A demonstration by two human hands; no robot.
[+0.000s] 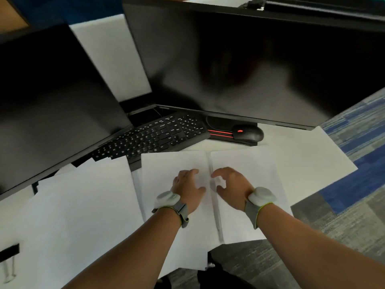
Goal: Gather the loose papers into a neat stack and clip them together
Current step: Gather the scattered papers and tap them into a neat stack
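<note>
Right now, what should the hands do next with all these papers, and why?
Probably slide the two middle sheets together. The left hand and right hand rest open on them beside the gap, other papers lie scattered, and the binder clip sits unused.

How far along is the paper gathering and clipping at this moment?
Early stage. Done: nothing stacked; white sheets lie spread across the desk, one far right. In hand: left hand and right hand rest open on two middle sheets, apparently drawing them together. Left: gathering everything, squaring it, then fitting the binder clip at the left edge, untouched.
</note>
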